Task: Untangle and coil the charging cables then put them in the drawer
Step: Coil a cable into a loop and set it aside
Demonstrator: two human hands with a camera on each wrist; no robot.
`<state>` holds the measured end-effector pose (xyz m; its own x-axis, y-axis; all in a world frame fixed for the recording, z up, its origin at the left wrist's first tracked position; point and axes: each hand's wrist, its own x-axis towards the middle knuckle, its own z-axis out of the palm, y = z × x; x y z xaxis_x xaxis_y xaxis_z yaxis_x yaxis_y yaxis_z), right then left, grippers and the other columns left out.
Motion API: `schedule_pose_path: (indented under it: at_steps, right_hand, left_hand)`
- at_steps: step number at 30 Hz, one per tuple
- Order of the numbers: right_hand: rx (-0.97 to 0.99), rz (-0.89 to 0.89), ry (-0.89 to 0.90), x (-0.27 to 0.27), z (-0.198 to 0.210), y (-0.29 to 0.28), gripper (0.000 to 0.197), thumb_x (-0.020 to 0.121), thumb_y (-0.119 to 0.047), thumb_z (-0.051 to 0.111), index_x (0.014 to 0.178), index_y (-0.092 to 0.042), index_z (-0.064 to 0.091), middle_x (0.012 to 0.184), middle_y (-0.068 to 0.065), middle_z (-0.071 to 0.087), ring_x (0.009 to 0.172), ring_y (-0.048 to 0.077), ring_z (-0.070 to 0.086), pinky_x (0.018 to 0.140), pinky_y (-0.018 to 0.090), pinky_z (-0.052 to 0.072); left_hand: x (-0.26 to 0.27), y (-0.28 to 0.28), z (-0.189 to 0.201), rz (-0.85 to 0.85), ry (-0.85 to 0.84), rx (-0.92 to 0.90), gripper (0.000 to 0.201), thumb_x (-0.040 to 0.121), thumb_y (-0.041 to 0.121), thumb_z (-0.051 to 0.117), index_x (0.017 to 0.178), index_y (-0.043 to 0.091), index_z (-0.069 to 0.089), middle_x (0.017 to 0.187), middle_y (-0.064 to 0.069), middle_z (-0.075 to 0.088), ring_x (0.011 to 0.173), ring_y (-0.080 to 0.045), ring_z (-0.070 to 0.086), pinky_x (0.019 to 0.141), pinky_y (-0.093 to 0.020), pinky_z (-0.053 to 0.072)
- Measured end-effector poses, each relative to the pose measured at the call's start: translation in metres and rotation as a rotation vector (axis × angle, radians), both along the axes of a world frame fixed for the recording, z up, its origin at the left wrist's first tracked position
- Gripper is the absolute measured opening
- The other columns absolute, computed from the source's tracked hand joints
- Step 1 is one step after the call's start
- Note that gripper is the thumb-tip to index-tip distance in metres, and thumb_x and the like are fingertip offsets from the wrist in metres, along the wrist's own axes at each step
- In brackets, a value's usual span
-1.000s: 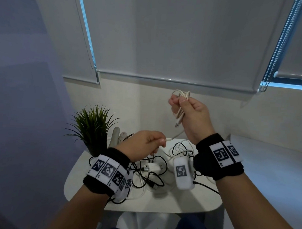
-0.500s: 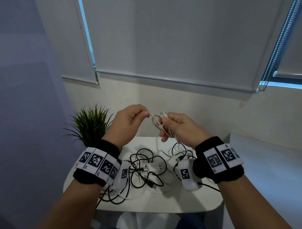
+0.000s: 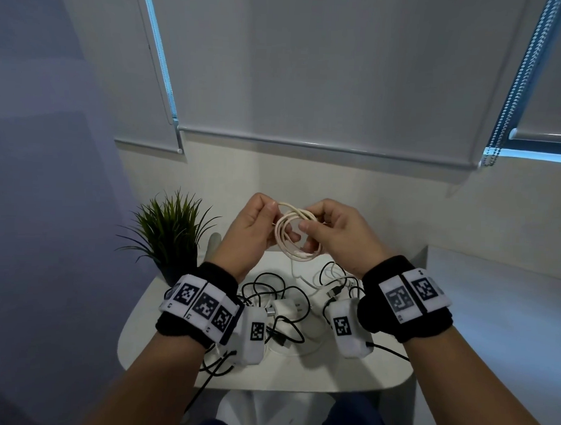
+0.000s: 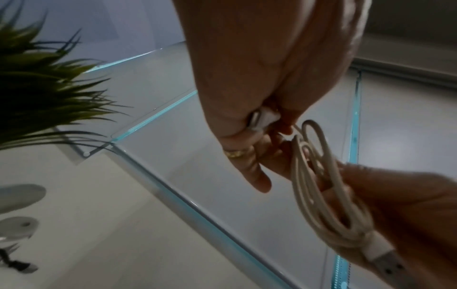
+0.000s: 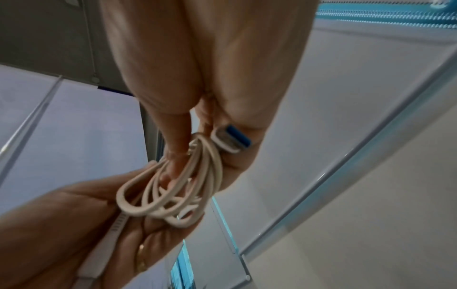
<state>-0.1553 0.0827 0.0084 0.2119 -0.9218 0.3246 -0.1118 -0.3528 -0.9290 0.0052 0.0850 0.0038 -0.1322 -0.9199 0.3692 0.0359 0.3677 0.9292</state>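
Both hands, the left hand (image 3: 251, 225) and right hand (image 3: 334, 233), gripped the coiled white cable (image 3: 292, 233) above the surface (image 3: 314, 377); wrist cameras partly hid the black cables (image 3: 264, 283) below. No drawer was in view.

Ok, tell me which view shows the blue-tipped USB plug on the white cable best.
The right wrist view: the blue-tipped USB plug sits sharp and close against the right hand, blue insert facing the camera. The left wrist view shows a plug side-on at the coil's lower end, with no blue visible. In the head view, only the white cable loops show.
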Motion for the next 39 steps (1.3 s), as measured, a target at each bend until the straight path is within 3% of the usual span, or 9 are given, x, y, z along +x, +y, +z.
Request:
schedule_pose_path:
  at_steps: [4,9,15,18,23,28,32,34,39]
  right_hand:
    - [-0.044,-0.056,0.145,-0.004,-0.004,-0.004,0.015,0.09,-0.008,0.06,0.089,-0.017,0.072,0.064,-0.007,0.063,0.057,0.003,0.058,0.062,0.02,0.05]
    - [-0.019,-0.046,0.102,-0.001,-0.005,-0.002,0.018,0.088,-0.007,0.063,0.087,-0.021,0.074,0.061,-0.011,0.065,0.056,0.001,0.057,0.061,0.017,0.048]
    - [-0.026,-0.187,-0.046,0.001,-0.003,-0.006,0.018,0.081,-0.005,0.07,0.078,-0.022,0.075,0.069,0.003,0.071,0.059,0.01,0.058,0.063,0.027,0.05]
    - [-0.016,-0.193,-0.113,0.002,-0.003,-0.006,0.013,0.08,-0.004,0.07,0.082,-0.015,0.075,0.072,0.008,0.07,0.058,0.011,0.057,0.062,0.028,0.048]
    - [-0.037,-0.088,-0.062,0.0,-0.003,-0.006,0.025,0.083,-0.003,0.067,0.085,-0.027,0.074,0.074,0.007,0.068,0.065,0.013,0.058,0.068,0.032,0.049]
    - [-0.065,0.051,0.168,0.004,-0.005,-0.004,0.024,0.086,-0.004,0.058,0.096,-0.02,0.073,0.085,0.016,0.07,0.075,0.019,0.057,0.076,0.039,0.05]
    - [-0.075,-0.014,0.321,0.005,-0.006,-0.004,0.022,0.092,-0.008,0.055,0.103,-0.015,0.072,0.068,-0.001,0.061,0.053,-0.002,0.045,0.058,0.016,0.039]
    - [-0.093,-0.01,0.382,0.006,-0.006,-0.004,0.022,0.094,-0.011,0.052,0.107,-0.013,0.07,0.07,-0.003,0.057,0.052,-0.001,0.044,0.057,0.015,0.038]
    - [0.025,0.013,0.264,0.009,-0.009,-0.001,0.025,0.098,-0.021,0.048,0.107,-0.009,0.068,0.069,-0.002,0.056,0.057,0.001,0.052,0.062,0.023,0.045]
  left_hand:
    - [-0.001,-0.003,0.0,0.061,0.043,0.04,0.019,0.102,0.016,0.037,0.084,0.011,0.043,0.066,-0.005,0.058,0.058,-0.023,0.063,0.053,-0.026,0.051]
    - [-0.004,-0.004,-0.001,0.089,0.094,0.061,0.018,0.101,0.015,0.04,0.084,0.011,0.044,0.058,-0.002,0.057,0.047,-0.017,0.059,0.046,-0.022,0.047]
    - [-0.005,0.003,-0.004,-0.069,-0.043,0.06,0.026,0.087,0.034,0.057,0.102,0.015,0.05,0.087,-0.004,0.068,0.075,-0.016,0.066,0.069,-0.025,0.054]
    - [-0.004,0.003,-0.003,-0.065,-0.176,-0.004,0.024,0.089,0.011,0.062,0.11,0.013,0.051,0.088,-0.001,0.065,0.078,-0.01,0.066,0.07,-0.019,0.051]
    - [-0.003,0.002,-0.004,-0.033,-0.013,-0.033,0.026,0.096,0.005,0.048,0.117,0.021,0.048,0.064,0.001,0.061,0.06,-0.012,0.062,0.06,-0.023,0.05]
    - [-0.008,-0.001,-0.005,0.066,0.057,-0.07,0.016,0.099,0.006,0.042,0.106,0.014,0.054,0.052,0.006,0.055,0.052,-0.014,0.056,0.057,-0.03,0.05]
    - [-0.011,0.0,-0.009,0.119,0.098,-0.045,0.013,0.1,0.009,0.041,0.092,0.014,0.049,0.048,0.008,0.051,0.047,-0.013,0.052,0.052,-0.027,0.047]
    - [-0.012,-0.001,-0.01,0.139,0.135,-0.014,0.015,0.1,0.012,0.041,0.087,0.014,0.047,0.048,0.007,0.048,0.045,-0.012,0.047,0.048,-0.026,0.043]
    - [-0.011,-0.002,0.0,0.125,0.311,0.06,0.02,0.101,0.016,0.039,0.082,0.013,0.043,0.051,0.005,0.035,0.043,-0.007,0.032,0.038,-0.018,0.029]
